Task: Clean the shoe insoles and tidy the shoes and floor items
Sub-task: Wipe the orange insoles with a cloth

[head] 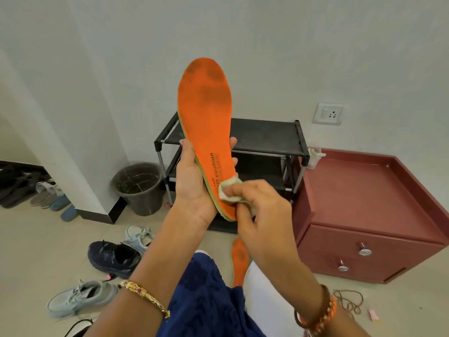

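Left fingers [233, 142] clasping orange insole [206, 113], right fingers [239, 190] pinching cloth [228, 190] on it, shoe rack [264, 137] behind

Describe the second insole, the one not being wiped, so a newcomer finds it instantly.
Start at the maroon drawer cabinet on the right. On the floor just left of its front corner lies the second orange insole, partly hidden behind the right hand and the person's lap. Unlike the held insole, nothing touches it.

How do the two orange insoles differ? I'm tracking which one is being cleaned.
The orange foam insole in hand is held upright by the left hand, while the right hand presses a pale cloth on its heel. The second orange insole lies on the floor, untouched, partly hidden. Both show dark stains.
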